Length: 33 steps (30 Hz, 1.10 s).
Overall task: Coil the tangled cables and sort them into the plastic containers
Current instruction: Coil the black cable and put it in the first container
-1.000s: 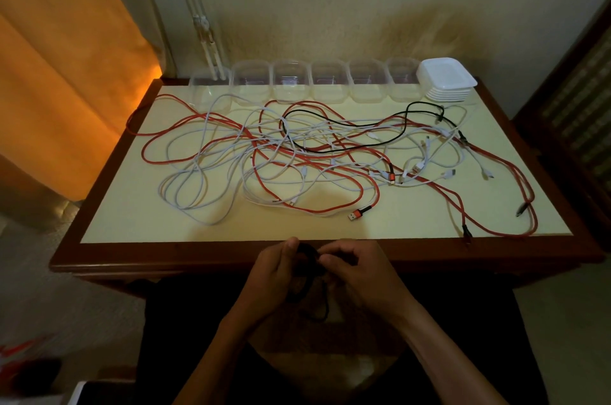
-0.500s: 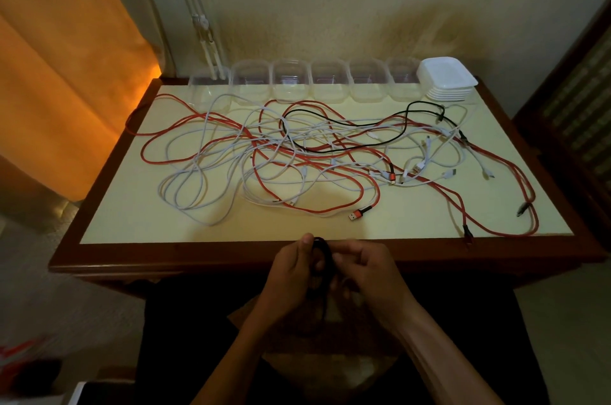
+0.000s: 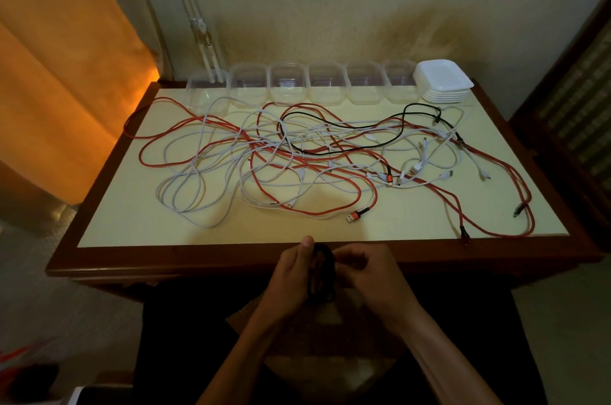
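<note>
Raised to the table (image 3: 139, 264) edge, both hands (image 3: 334, 272) grip what seems a black coil (image 3: 320, 275).

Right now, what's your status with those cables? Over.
Both hands, left hand and right hand, gripping black coil. Clear containers hold no cable. Tangle covers table, nothing blocking.

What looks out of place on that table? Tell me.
One red cable loops over the table's left edge near the curtain, hanging off instead of lying on top. The first clear container in the row sits forward of the others. No damage shows.
</note>
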{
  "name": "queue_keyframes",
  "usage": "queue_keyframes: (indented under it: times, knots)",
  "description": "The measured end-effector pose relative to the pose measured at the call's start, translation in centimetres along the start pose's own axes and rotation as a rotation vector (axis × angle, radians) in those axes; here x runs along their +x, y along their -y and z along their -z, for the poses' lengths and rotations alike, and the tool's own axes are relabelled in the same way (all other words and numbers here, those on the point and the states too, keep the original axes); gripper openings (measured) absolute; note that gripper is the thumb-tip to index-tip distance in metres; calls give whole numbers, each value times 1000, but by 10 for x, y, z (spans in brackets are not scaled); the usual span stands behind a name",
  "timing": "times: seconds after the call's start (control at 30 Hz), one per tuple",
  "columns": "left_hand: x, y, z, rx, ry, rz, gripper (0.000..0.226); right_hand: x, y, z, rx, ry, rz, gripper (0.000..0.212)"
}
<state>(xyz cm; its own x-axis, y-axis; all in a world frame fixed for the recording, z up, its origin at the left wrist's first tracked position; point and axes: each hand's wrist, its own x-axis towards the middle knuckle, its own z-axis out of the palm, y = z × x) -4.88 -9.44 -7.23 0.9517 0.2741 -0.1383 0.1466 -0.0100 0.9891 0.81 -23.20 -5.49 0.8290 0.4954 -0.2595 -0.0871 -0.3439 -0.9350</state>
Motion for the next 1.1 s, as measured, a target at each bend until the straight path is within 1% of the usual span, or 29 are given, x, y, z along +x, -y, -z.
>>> queue_keyframes:
  times: [0.1,0.2,0.33,0.47,0.57,0.63,0.67,0.7,0.77,0.8,0.83,0.87,0.9,0.93,1.03,1.07,1.1]
  knots:
    - [2,-1,-4,18,-32,-31,53,-1,0,-9,-74,-91,68,12]
    - [5,0,-6,66,-65,-77,51,-3,7,-10,29,-76,53,11]
    - [9,8,-5,155,-113,-138,52,-7,14,-3,157,10,-16,23]
    - [14,5,0,356,-193,-184,46,-7,20,3,196,-4,-127,39]
    - [16,1,-1,475,-165,-202,43,-10,22,1,181,51,-142,50]
    - [16,3,-3,482,-101,-190,44,-10,21,-1,163,58,-146,51]
    - [15,5,-3,426,-56,-172,47,-10,20,-1,199,77,-149,50]
    - [14,6,-3,333,-8,-142,51,-9,20,0,294,113,-155,48]
    - [10,4,-1,141,77,-75,54,-9,21,2,644,201,-184,47]
    - [9,3,-1,94,93,-60,56,-10,21,2,794,223,-200,47]
    - [8,2,-1,82,98,-59,56,-10,20,1,884,227,-216,46]
    - [10,3,-2,90,92,-69,56,-11,19,0,916,227,-224,46]
    - [11,4,-3,107,72,-75,55,-11,17,-3,911,217,-219,46]
    - [13,8,-3,125,41,-72,53,-12,15,-7,850,175,-215,47]
    - [15,18,-4,225,-103,-113,46,-12,14,-13,482,-48,-204,55]
    - [16,19,-5,279,-160,-139,44,-13,13,-14,442,-82,-219,62]
    - [18,19,-5,353,-214,-159,42,-14,12,-14,462,-89,-246,67]
